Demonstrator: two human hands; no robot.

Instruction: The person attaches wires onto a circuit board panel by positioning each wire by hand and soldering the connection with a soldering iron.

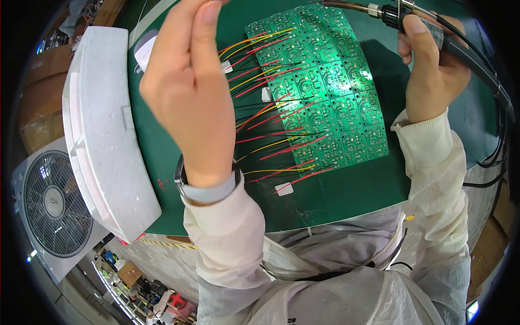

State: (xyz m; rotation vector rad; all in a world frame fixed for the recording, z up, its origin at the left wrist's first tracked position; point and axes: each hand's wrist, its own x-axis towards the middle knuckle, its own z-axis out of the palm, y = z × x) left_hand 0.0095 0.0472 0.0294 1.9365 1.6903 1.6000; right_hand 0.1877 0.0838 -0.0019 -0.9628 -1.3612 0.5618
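Note:
A large green panel of printed circuit boards (pixel 330 81) lies on the green mat (pixel 346 187). Red, yellow and black wires (pixel 271 149) stick out past its left edge in several groups. My left hand (pixel 189 92) is raised over the wire ends at the upper left, fingers pressed together at the picture's top edge; anything pinched there is out of sight. My right hand (pixel 433 70), at the upper right, is closed round a soldering iron (pixel 390 15) with a black handle and a metal collar. The iron's front end points left, above the panel's far edge.
A long white foam block (pixel 105 130) borders the mat on the left, with a box fan (pixel 54 203) beyond it. Small white pieces (pixel 284 188) lie by the wires. Black cables (pixel 501 103) run down the right side. A white plug-like object (pixel 145 50) sits behind my left hand.

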